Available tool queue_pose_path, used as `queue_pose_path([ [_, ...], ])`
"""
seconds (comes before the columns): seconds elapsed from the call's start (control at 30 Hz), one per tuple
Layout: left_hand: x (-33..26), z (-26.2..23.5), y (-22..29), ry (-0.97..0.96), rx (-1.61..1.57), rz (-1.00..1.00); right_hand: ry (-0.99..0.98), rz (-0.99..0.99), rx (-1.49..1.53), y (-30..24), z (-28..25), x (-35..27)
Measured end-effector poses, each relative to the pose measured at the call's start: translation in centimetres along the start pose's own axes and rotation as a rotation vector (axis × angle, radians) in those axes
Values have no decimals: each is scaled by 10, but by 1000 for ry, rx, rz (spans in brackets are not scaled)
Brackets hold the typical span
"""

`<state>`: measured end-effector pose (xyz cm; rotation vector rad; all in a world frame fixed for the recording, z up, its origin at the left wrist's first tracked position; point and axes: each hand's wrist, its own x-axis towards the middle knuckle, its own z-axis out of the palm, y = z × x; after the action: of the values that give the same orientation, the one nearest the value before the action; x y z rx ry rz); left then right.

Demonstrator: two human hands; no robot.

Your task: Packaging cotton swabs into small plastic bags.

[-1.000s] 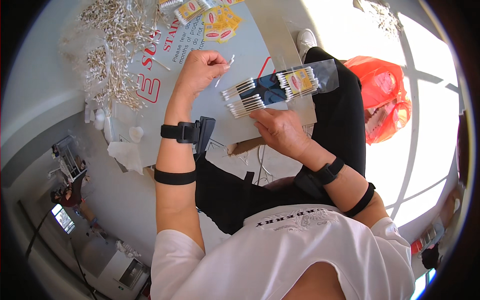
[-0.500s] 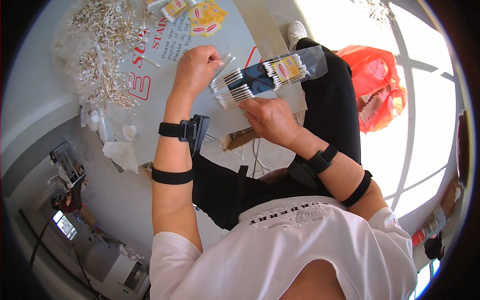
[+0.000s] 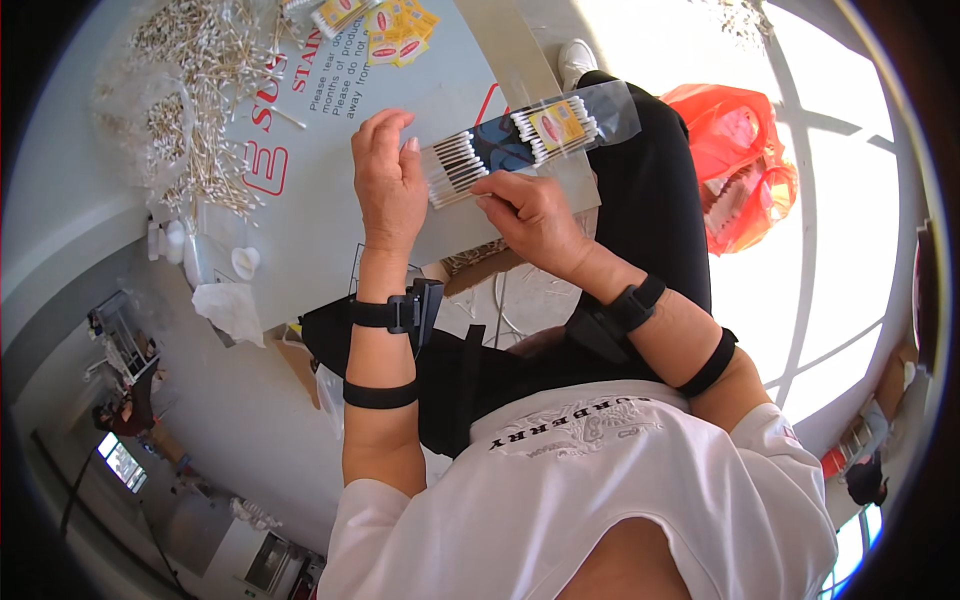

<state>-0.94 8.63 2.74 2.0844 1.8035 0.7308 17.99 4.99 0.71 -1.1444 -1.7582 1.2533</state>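
A clear plastic bag (image 3: 618, 112) lies slantwise over the table's near right edge. At its left end shows a row of cotton swabs (image 3: 455, 165); a dark blue panel (image 3: 497, 147) spans its middle. Toward the right end sits a bundle of cotton swabs with a yellow label (image 3: 556, 128). My right hand (image 3: 540, 220) pinches the near edge of the bag, thumb and forefinger closed beside the left row. Just off the bag's left end is my left hand (image 3: 390, 190), its fingers loosely bent and the thumb apart, with nothing visible in it.
Loose cotton swabs (image 3: 205, 110) are heaped at the table's far left, partly in clear plastic. Yellow labels (image 3: 398, 30) lie at the back beside another labelled swab bundle (image 3: 338, 12). Cotton pieces (image 3: 245, 262) rest near the left edge. A red plastic bag (image 3: 740, 165) stands right of my leg.
My left hand has let go of the swabs it held and drawn back toward me. The swabs at the bag's left end now form one compact row. My right hand keeps its pinch.
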Motion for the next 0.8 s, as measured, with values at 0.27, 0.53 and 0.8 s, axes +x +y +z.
queue_pose_path([
  [0.27,-35,31,6,566,-954,-333,424,-111,257,5,20,37],
  [0.53,-30,40,20,491,-1163,-324,401,-130,299,7,42,46],
  [0.8,-59,20,4,521,-851,-299,442,-111,272,13,34,47],
])
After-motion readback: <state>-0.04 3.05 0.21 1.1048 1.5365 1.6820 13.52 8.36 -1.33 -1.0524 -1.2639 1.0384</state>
